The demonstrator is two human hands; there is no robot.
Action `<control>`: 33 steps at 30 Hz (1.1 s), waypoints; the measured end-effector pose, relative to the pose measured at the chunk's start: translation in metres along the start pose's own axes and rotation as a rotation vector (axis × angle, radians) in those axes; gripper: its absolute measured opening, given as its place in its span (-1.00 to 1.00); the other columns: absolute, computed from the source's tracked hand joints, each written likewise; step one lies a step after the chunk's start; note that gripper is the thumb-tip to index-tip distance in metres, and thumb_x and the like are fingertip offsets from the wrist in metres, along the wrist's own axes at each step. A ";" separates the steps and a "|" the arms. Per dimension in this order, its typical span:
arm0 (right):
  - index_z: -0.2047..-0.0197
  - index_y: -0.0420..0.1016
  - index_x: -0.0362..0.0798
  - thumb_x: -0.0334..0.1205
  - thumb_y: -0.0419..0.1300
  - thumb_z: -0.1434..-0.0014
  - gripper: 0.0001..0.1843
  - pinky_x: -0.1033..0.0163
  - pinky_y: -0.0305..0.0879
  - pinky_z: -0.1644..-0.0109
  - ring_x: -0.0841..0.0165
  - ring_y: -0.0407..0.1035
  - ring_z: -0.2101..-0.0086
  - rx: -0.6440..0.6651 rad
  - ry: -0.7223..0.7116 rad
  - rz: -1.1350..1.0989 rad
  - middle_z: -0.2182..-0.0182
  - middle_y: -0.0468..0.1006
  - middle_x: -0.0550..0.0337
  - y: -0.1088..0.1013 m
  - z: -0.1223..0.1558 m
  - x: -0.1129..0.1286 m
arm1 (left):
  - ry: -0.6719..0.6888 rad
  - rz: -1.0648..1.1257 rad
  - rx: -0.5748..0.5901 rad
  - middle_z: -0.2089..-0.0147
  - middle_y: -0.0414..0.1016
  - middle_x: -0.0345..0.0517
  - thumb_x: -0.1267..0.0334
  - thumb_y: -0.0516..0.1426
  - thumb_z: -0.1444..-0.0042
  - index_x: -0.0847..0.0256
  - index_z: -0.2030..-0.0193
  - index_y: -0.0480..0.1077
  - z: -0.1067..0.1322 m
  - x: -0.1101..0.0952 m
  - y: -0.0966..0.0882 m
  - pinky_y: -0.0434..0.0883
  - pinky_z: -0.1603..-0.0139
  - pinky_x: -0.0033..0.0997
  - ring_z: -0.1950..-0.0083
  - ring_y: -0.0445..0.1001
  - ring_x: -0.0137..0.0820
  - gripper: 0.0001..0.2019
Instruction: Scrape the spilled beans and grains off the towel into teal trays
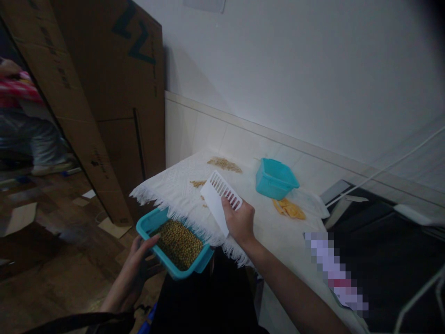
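My left hand (139, 260) grips the near-left rim of a teal plastic basket (164, 263), its thumb over the edge. Yellowish-green beans (182, 241) lie inside it, and it is held just below the fringed edge of a white cloth (167, 185). In my right hand (241, 221) is a flat white plastic piece with a row of slots (212, 199), held tilted over the cloth. Just past this piece, some loose beans (197, 183) lie on the cloth, partly hidden by it. Farther back is a thin heap of pale, grain-like bits (224, 163).
A second teal basket (276, 181) stands at the back right of the cloth, with a crumpled yellow cloth (289, 208) before it. A tall cardboard box (128, 93) rises at the left. Dark equipment (382, 241) is at the right. Another person's leg (48, 139) shows far left.
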State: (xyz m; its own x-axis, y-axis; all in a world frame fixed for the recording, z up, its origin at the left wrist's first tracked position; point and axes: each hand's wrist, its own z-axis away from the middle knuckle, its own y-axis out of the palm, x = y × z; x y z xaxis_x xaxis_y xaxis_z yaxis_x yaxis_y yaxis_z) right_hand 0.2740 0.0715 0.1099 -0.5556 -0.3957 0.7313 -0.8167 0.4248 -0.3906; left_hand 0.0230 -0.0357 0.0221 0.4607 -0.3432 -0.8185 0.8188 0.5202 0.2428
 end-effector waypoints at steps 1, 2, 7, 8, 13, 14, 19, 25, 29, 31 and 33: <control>0.28 0.75 -0.02 0.07 0.27 -0.35 -0.63 0.12 0.55 0.26 0.05 0.71 0.37 0.004 -0.002 0.000 0.39 0.81 -0.05 -0.001 0.000 -0.001 | 0.000 -0.001 -0.001 0.06 0.62 -0.06 -0.07 0.50 -0.13 -0.07 -0.42 0.42 0.000 0.000 0.000 0.72 0.22 -0.12 0.23 0.74 -0.12 -0.25; 0.27 0.75 -0.02 0.07 0.27 -0.35 -0.63 0.13 0.55 0.26 0.05 0.71 0.36 0.009 -0.008 -0.002 0.38 0.81 -0.04 -0.002 -0.001 -0.003 | 0.000 -0.001 -0.001 0.06 0.63 -0.06 -0.07 0.50 -0.14 -0.07 -0.42 0.42 0.000 0.000 0.000 0.72 0.22 -0.12 0.24 0.74 -0.13 -0.26; 0.29 0.77 -0.02 0.06 0.29 -0.35 -0.62 0.17 0.50 0.33 0.12 0.65 0.46 0.074 -0.074 -0.027 0.46 0.77 0.03 -0.007 -0.005 -0.005 | -0.006 0.012 -0.001 0.04 0.65 -0.02 -0.05 0.47 -0.18 -0.07 -0.40 0.43 0.000 -0.001 0.002 0.71 0.23 -0.11 0.25 0.73 -0.13 -0.31; 0.28 0.78 -0.02 0.05 0.29 -0.36 -0.63 0.18 0.50 0.34 0.13 0.64 0.47 0.099 -0.090 -0.035 0.47 0.76 0.05 -0.007 -0.007 -0.005 | -0.008 0.014 -0.010 0.06 0.63 -0.04 -0.05 0.47 -0.18 -0.07 -0.39 0.43 0.000 -0.001 0.002 0.70 0.24 -0.12 0.25 0.73 -0.13 -0.32; 0.16 0.84 -0.04 0.01 0.30 -0.35 -0.65 0.22 0.50 0.31 0.19 0.61 0.48 0.209 -0.149 -0.052 0.44 0.78 0.09 -0.007 -0.022 -0.009 | -0.010 0.020 -0.028 0.05 0.63 -0.01 -0.05 0.47 -0.16 -0.05 -0.44 0.41 0.001 -0.003 0.003 0.70 0.24 -0.10 0.25 0.72 -0.12 -0.26; 0.15 0.84 -0.04 0.01 0.31 -0.33 -0.65 0.22 0.49 0.31 0.20 0.60 0.48 0.215 -0.148 -0.055 0.44 0.78 0.09 -0.007 -0.025 -0.011 | -0.011 0.019 -0.025 0.02 0.64 0.02 -0.05 0.47 -0.16 -0.05 -0.46 0.40 0.001 -0.003 0.002 0.71 0.23 -0.09 0.25 0.73 -0.11 -0.24; 0.28 0.79 -0.04 0.08 0.34 -0.28 -0.63 0.24 0.43 0.35 0.25 0.52 0.51 0.203 -0.105 -0.067 0.52 0.70 0.14 -0.010 -0.036 -0.024 | -0.022 0.018 -0.019 -0.03 0.62 0.02 -0.05 0.47 -0.18 -0.07 -0.44 0.39 0.004 -0.005 0.003 0.71 0.23 -0.13 0.25 0.72 -0.16 -0.27; 0.49 0.61 -0.01 0.22 0.38 -0.17 -0.53 0.24 0.29 0.43 0.31 0.37 0.55 0.200 -0.019 -0.089 0.61 0.57 0.20 -0.021 -0.048 -0.034 | 0.003 0.016 0.022 0.03 0.60 -0.04 -0.05 0.45 -0.24 -0.06 -0.36 0.42 0.002 -0.003 -0.001 0.72 0.20 -0.12 0.25 0.72 -0.18 -0.39; 0.57 0.51 0.01 0.31 0.43 -0.08 -0.45 0.27 0.18 0.49 0.38 0.23 0.57 0.188 0.046 -0.105 0.66 0.44 0.26 -0.034 -0.057 -0.040 | -0.001 0.011 0.034 0.05 0.59 -0.05 -0.08 0.46 -0.22 -0.07 -0.40 0.40 0.000 -0.002 -0.002 0.73 0.18 -0.09 0.23 0.73 -0.15 -0.33; 0.59 0.48 0.02 0.31 0.44 -0.06 -0.44 0.27 0.16 0.49 0.39 0.19 0.57 0.204 0.055 -0.114 0.66 0.40 0.29 -0.036 -0.059 -0.039 | -0.013 0.013 0.018 0.07 0.58 -0.05 -0.07 0.47 -0.20 -0.07 -0.39 0.40 0.000 -0.002 -0.001 0.73 0.20 -0.10 0.24 0.72 -0.15 -0.32; 0.57 0.51 0.01 0.29 0.44 -0.08 -0.46 0.27 0.20 0.46 0.38 0.22 0.56 0.223 0.051 -0.131 0.65 0.43 0.27 -0.035 -0.057 -0.035 | -0.018 0.018 0.000 0.07 0.58 -0.05 -0.06 0.48 -0.18 -0.08 -0.37 0.40 0.000 -0.003 0.001 0.72 0.23 -0.10 0.26 0.70 -0.16 -0.33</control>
State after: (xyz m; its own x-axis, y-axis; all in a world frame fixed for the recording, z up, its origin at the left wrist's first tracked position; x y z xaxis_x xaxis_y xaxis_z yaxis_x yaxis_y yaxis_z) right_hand 0.3311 0.1172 0.1298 -0.4388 -0.3912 0.8090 -0.8985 0.1809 -0.3999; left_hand 0.0226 -0.0348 0.0246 0.4815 -0.3478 -0.8045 0.8105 0.5261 0.2576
